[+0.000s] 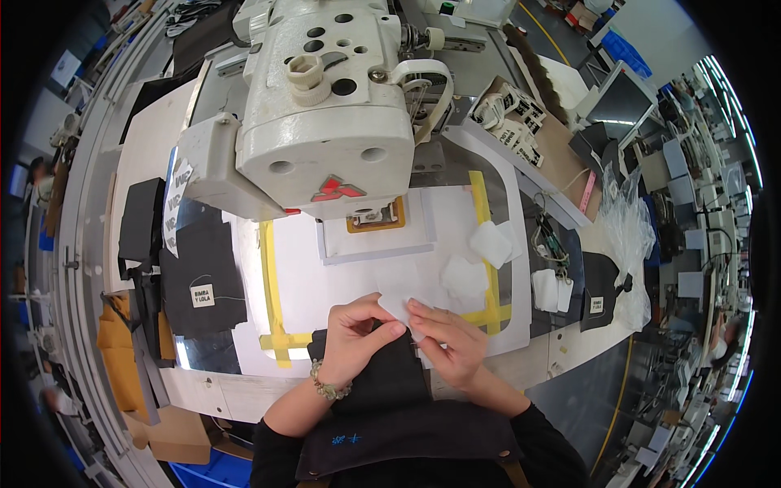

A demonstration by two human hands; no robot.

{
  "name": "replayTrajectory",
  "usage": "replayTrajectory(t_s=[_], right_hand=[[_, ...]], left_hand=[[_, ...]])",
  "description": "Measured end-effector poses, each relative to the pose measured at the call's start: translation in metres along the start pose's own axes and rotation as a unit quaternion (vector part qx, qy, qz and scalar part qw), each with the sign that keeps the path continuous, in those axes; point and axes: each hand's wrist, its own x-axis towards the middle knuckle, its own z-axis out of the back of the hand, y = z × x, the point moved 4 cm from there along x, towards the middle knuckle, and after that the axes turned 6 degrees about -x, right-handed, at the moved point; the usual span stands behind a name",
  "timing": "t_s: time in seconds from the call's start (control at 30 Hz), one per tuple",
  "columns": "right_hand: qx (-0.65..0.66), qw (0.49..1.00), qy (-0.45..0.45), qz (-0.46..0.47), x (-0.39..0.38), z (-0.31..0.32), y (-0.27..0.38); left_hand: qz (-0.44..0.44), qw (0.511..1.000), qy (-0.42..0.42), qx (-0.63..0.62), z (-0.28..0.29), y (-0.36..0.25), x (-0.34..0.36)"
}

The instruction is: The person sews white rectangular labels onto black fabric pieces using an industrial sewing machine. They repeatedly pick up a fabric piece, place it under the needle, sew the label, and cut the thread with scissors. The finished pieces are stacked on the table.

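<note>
In front of the sewing machine (325, 138), my left hand (356, 332) pinches a small white sheet (394, 305), like paper or thin backing. My right hand (454, 343) grips the same sheet from the other side, fingers bent over it. A piece of black fabric (376, 370) hangs down directly below my hands; whether my fingers also hold its top edge is hidden. Beyond my right hand, loose white pieces (464, 277) lie on the white work plate (325, 281), which is marked with yellow tape (272, 281).
Black fabric (199, 264) with a small white label (202, 295) lies to the left. On the right are another labelled black piece (599, 285), thread snips (551, 244), a clear plastic bag (626, 236) and a tray of labels (512, 122). The machine's needle area (376, 218) stands ahead.
</note>
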Motion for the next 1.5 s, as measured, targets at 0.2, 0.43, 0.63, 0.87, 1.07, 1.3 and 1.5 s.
replayTrajectory(t_s=[0.2,0.43,0.63,0.87,1.07,1.3,1.5], right_hand=[[0.018,1.0,0.003,-0.005,-0.0004,-0.001,-0.002],[0.039,0.999,0.013,-0.005,0.0005,-0.0004,-0.0027],[0.062,0.997,0.028,-0.027,0.0002,0.0007,-0.002],[0.067,0.997,0.021,-0.035,-0.0007,-0.001,-0.0027],[0.064,0.997,0.019,-0.026,0.0004,-0.0018,-0.0024],[0.055,0.998,0.015,-0.015,-0.002,-0.0045,-0.0044],[0.038,0.999,0.015,-0.003,-0.0024,-0.0056,-0.0063]], left_hand=[[-0.007,1.0,-0.005,0.014,0.0021,0.0011,0.0014],[0.024,1.0,-0.009,0.002,0.0019,-0.0014,-0.0004],[0.031,0.999,-0.006,0.005,0.0042,-0.0003,-0.0008],[0.041,0.999,-0.001,-0.009,0.0047,0.0021,-0.0011],[0.055,0.998,-0.01,-0.01,0.0052,0.0028,-0.0016],[0.054,0.998,-0.022,-0.024,0.0081,0.007,-0.0025],[0.054,0.998,-0.027,-0.032,0.0081,0.0078,-0.002]])
